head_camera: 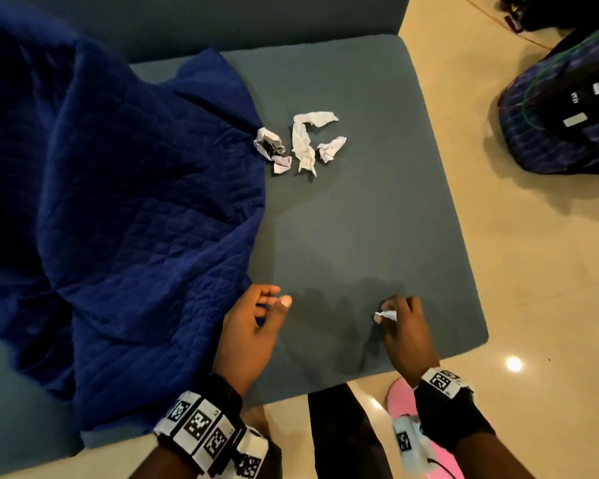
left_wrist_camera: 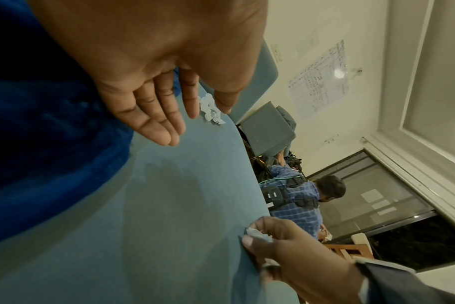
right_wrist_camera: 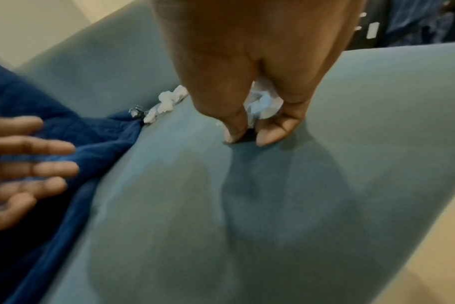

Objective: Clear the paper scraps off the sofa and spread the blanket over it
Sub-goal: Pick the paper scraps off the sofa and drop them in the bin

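A dark blue quilted blanket [head_camera: 118, 202] lies bunched over the left half of the grey-blue sofa seat [head_camera: 353, 229]. Several crumpled white paper scraps [head_camera: 301, 143] lie mid-seat, the leftmost touching the blanket's edge; the left wrist view shows the scraps [left_wrist_camera: 210, 109] past my fingers. My left hand [head_camera: 256, 316] hovers open, fingers relaxed, at the blanket's near edge, holding nothing. My right hand [head_camera: 395, 312] is near the seat's front right and pinches a small white paper scrap [head_camera: 386, 314] between thumb and fingers; in the right wrist view more crumpled paper [right_wrist_camera: 262, 105] shows inside the right hand [right_wrist_camera: 243, 139].
Cream tiled floor [head_camera: 533, 254] borders the sofa on the right and front. A person in a blue plaid shirt [head_camera: 561, 108] crouches at the upper right. A pink object [head_camera: 405, 402] lies on the floor beneath my right wrist.
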